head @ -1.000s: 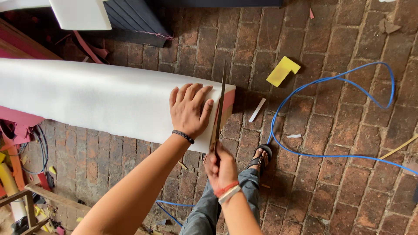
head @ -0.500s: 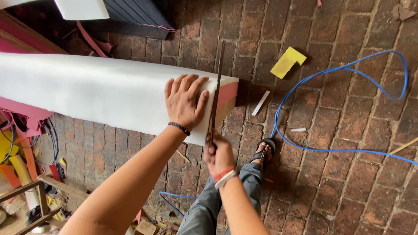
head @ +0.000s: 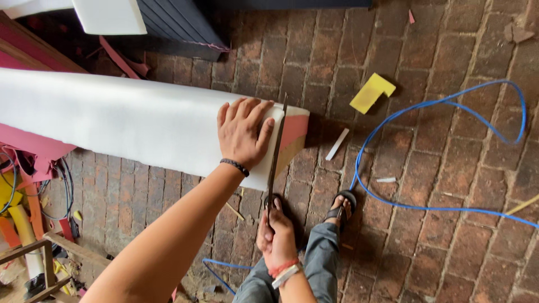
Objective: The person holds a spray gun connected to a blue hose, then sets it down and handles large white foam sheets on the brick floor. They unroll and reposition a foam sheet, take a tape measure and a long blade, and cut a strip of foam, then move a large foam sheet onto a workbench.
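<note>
White foam sheet point(head: 129, 120) lies long across the view, raised above the brick floor point(head: 449, 140); what carries it is hidden beneath it. Near its right end a long thin blade point(head: 276, 151) stands in the foam, running from the far edge towards the near edge, with a short pink-and-tan end piece point(head: 293, 137) to the right of the cut line.

Left hand point(head: 242, 132): flat and spread, palm down on the foam just left of the blade, fingers pointing away from the person. It grips nothing; it presses the sheet down.

Right hand point(head: 276, 233): closed around the blade's handle, below the near edge of the foam, knuckles towards the camera.

Step in hand, as judged: the crosscut that parts the end piece from the main sheet. The blade spans the full width, so the cut appears well advanced, though its depth cannot be told.

Next move calls for: a stroke kept in line with the cut; steady downward pressure from the left hand; fingertips kept clear of the blade, which sits just beside them.

Nearby on the floor: blue hose point(head: 449, 106), yellow offcut point(head: 371, 92), sandalled foot point(head: 342, 205).
</note>
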